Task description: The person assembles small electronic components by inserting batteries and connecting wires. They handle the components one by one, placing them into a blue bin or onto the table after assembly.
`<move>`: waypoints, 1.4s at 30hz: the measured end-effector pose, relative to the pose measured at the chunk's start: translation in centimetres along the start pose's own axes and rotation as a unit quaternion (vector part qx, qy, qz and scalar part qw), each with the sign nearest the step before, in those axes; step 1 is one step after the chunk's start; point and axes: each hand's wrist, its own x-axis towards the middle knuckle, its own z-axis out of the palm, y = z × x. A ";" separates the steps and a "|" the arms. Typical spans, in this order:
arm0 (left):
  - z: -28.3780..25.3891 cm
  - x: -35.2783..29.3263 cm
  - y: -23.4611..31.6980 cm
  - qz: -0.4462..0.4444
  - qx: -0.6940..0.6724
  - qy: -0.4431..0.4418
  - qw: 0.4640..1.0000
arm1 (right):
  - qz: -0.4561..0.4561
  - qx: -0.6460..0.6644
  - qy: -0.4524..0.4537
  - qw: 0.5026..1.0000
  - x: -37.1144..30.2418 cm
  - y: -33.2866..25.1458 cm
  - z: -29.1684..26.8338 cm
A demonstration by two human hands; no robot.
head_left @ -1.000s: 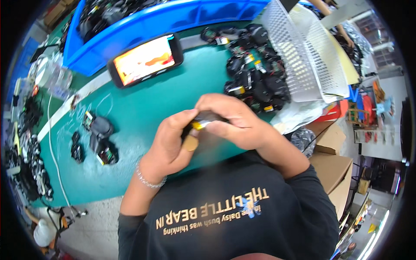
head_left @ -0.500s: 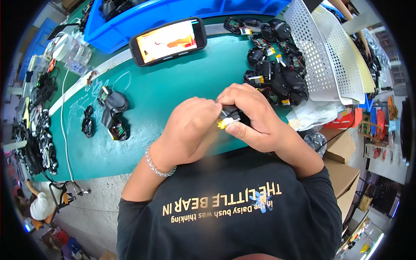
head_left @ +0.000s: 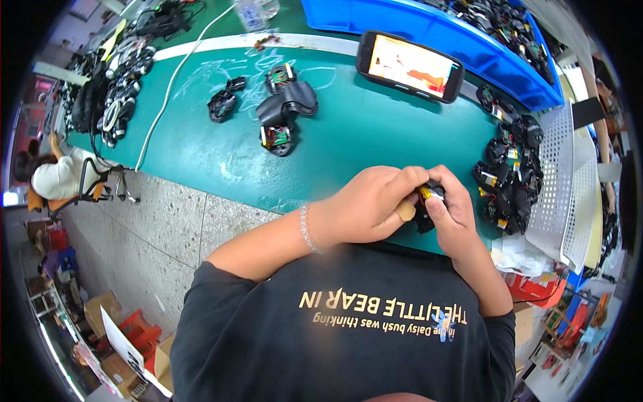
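In front of my chest, my left hand (head_left: 375, 204) and my right hand (head_left: 457, 218) are closed together around a small black plastic device (head_left: 424, 222). A yellow-taped end (head_left: 424, 193) shows between the fingers; the rest is mostly covered. My right thumb presses beside the yellow end, and a tan patch or cover sits at my left thumb's tip. On the green table (head_left: 221, 164), to the left, lie black housings (head_left: 288, 102) with green circuit boards showing and a smaller black part (head_left: 222, 105).
A phone (head_left: 410, 67) with a lit screen leans near a blue bin (head_left: 462, 37) full of black parts. Right of my hands sit piled black devices (head_left: 512, 177) and white perforated baskets (head_left: 552, 181). Cables (head_left: 124, 87) lie far left; a seated person (head_left: 60, 175) is beyond the table.
The view has swung left, so the table and its contents appear further right. My hands still hold the device, its yellow end turned more upward, and my fingers have shifted around it.
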 end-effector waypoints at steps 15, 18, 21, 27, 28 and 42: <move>-7.3 -6.8 -2.5 -0.143 0.252 0.223 0.931 | 0.053 0.100 0.007 0.994 11.6 4.3 6.3; -9.9 -7.9 -3.2 -0.181 0.414 0.228 0.863 | 0.005 0.006 0.038 0.999 13.2 5.4 6.5; -10.4 -8.3 -3.4 -0.241 0.404 0.186 0.863 | -0.001 -0.142 0.032 0.989 12.9 4.8 6.9; -10.0 -8.9 -4.2 -0.250 0.230 0.208 0.917 | -0.083 -0.176 -0.131 0.972 10.6 3.5 4.8; -10.2 -8.9 -3.9 -0.261 0.229 0.211 0.914 | -0.048 -0.144 -0.147 0.977 10.0 2.6 3.9; -15.2 -5.4 -8.7 -0.350 0.135 0.150 0.915 | -0.091 -0.341 0.249 0.902 -5.6 -5.0 -15.1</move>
